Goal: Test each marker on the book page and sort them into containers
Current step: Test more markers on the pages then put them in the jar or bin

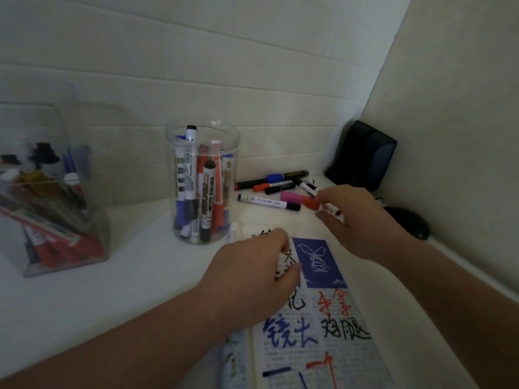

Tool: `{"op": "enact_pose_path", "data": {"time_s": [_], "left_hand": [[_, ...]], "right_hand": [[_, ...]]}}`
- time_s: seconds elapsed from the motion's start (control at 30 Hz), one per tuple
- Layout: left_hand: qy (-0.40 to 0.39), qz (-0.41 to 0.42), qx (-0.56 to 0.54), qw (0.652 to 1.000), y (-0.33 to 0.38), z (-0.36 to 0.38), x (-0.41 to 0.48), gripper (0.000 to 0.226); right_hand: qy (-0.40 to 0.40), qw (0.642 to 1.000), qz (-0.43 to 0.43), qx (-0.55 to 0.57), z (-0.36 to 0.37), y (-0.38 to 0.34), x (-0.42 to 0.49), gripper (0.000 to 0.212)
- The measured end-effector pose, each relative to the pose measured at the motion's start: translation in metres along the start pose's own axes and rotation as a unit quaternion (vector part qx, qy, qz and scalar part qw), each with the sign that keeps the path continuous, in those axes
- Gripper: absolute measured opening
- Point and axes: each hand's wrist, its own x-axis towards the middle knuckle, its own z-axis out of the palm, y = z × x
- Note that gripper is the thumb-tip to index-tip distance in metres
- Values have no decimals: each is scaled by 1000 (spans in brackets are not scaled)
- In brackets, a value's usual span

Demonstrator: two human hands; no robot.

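An open book (323,327) lies at the front, its page covered in black, blue and red marker scribbles. My left hand (252,270) rests on the upper part of the page with fingers curled; whether it holds anything I cannot tell. My right hand (356,220) pinches a white marker with a red cap (312,203) just beyond the book. A loose pile of markers (275,188) lies behind it. A round clear jar (202,181) holds several markers. At the far left a clear angular box (47,197) holds more markers.
A black boxy object (362,155) stands in the back right corner by the wall. A black computer mouse (410,221) lies at the right, close to my right wrist. A small white marker (233,233) lies between the jar and the book.
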Motion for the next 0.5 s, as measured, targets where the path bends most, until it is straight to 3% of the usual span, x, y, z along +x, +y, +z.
{"op": "enact_pose_path", "data": {"time_s": [0.1,0.17,0.23,0.33,0.4,0.5], "left_hand": [[12,-17,-56,998,7,-6,-1,53],[13,-4,-87,996,12,-8,-4,51],[15,3,-49,999,15,-7,-5,45],[50,21,1,999,16,-5,-6,53],[29,91,40,995,19,-3,-7,36],[-30,171,91,981,20,8,-9,16]], "right_hand": [[50,994,-31,89,-11,-16,-42,36],[-4,995,-43,95,-18,-22,-65,45],[-60,988,-31,136,-24,-24,-84,48],[-55,984,-29,169,-32,-24,-102,41],[-79,979,-5,189,-32,-26,-108,35],[-68,950,32,303,-27,-28,-112,18]]}}
